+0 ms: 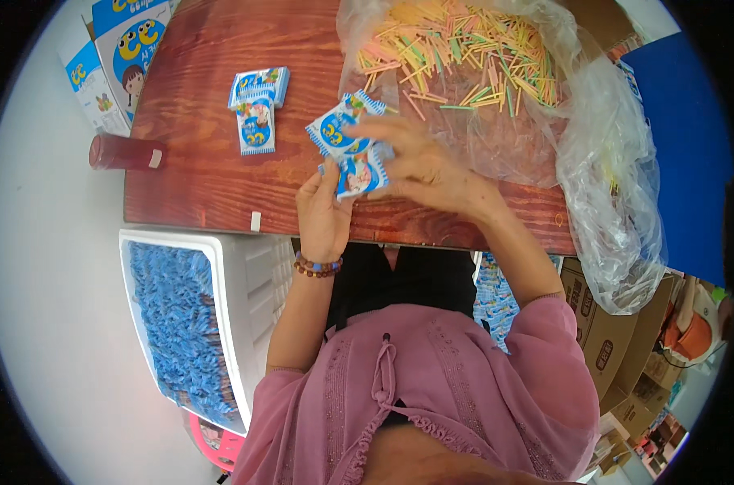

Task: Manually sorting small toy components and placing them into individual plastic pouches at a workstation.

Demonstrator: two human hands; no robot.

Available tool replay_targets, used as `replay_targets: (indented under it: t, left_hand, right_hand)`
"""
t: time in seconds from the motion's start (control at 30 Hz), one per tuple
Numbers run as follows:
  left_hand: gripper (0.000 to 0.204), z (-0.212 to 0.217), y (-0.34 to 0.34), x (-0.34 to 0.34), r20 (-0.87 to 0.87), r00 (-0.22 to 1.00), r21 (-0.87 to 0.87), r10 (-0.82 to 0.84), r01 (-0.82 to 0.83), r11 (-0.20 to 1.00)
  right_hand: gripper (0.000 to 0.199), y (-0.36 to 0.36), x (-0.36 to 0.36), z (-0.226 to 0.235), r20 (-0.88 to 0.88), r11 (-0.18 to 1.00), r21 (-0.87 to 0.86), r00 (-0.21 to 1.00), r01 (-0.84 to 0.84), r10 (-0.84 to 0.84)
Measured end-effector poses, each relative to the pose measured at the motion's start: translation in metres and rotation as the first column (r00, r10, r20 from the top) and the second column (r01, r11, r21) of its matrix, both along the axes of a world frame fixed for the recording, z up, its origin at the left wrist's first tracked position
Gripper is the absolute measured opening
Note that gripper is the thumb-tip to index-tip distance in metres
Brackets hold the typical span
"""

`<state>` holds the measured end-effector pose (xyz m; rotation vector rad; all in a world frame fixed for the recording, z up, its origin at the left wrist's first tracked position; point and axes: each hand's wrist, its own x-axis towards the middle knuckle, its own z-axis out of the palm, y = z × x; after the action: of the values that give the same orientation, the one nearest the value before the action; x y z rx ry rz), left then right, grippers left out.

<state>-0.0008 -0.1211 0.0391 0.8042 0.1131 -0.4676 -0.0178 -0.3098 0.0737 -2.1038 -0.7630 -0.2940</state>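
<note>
— What do the hands hold above the reddish-brown wooden counter (205,186)?

— Both grip small blue-and-white printed sachets (346,141). The left hand (322,214) closes thumb and fingers on the lower sachet, just above the counter's near edge; the right hand (419,162) curls over the upper ones, fingers pinching their right side.

— And around them?

— Beyond the right hand, a clear crumpled plastic bag (601,202) spreads open, holding a heap of thin pastel sticks (464,56) in yellow, pink and green. Left of the left hand, more small blue sachets lie in a little stack (258,109). Farther left, a dark red cylinder (124,152) lies just off the counter's edge. Below it stands a white crate filled with blue packets (181,323).
</note>
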Motion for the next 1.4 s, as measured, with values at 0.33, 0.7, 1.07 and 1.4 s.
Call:
replay_targets:
  t: [0.33, 0.7, 1.07, 1.4]
  left_hand:
    - [0.022, -0.02, 0.012, -0.022, 0.095, 0.991, 0.134, 0.095, -0.107, 0.985]
    - [0.022, -0.039, 0.017, -0.03, 0.107, 0.981, 0.111, 0.161, -0.173, 0.979]
    - [0.021, -0.045, 0.019, -0.028, 0.09, 0.986, 0.094, 0.142, -0.151, 0.984]
    - [0.019, -0.05, 0.025, -0.028, 0.138, 0.982, 0.13, 0.128, -0.146, 0.981]
  right_hand:
    - [0.021, -0.065, 0.052, -0.018, -0.422, 0.905, 0.159, 0.856, 0.394, -0.299]
    - [0.038, -0.049, 0.176, -0.029, -0.071, 0.467, -0.753, 0.647, 0.464, -0.759]
    - [0.032, -0.054, 0.181, -0.033, -0.024, 0.422, -0.817, 0.709, 0.392, -0.705]
    - [0.026, -0.086, 0.172, -0.055, -0.306, 0.739, -0.337, 0.675, 0.584, -0.672]
